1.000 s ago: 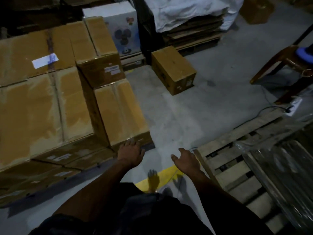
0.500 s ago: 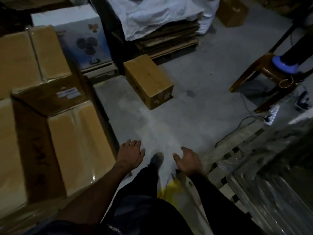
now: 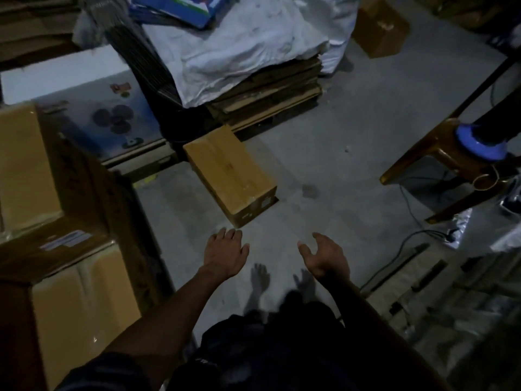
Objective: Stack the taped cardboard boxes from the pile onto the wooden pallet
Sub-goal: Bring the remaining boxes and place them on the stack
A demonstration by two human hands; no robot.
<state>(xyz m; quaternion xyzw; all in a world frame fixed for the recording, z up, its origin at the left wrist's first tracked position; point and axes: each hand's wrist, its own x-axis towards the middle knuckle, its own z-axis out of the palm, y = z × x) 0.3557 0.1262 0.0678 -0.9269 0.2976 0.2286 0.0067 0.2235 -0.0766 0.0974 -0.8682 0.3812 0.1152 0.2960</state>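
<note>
A single taped cardboard box (image 3: 229,172) lies on the grey concrete floor ahead of me. My left hand (image 3: 224,253) hovers just short of its near corner, palm down, fingers spread, holding nothing. My right hand (image 3: 324,256) is held out to the right of it, fingers loosely curved, empty. The pile of taped boxes (image 3: 81,300) fills the left side, stacked in steps. A corner of the wooden pallet (image 3: 406,275) shows at the lower right, partly under shiny plastic wrap.
A white fan carton (image 3: 93,108) stands behind the pile. Flattened cardboard under a white sheet (image 3: 253,49) sits at the back. Another box (image 3: 380,26) is far right. A wooden chair (image 3: 451,165) with a blue-based object and a floor cable (image 3: 408,238) are on the right.
I have stepped forward away from the pile toward the single box. Both hands have risen and reached ahead, now close to the box's near end. The pallet has slid to the lower right edge.
</note>
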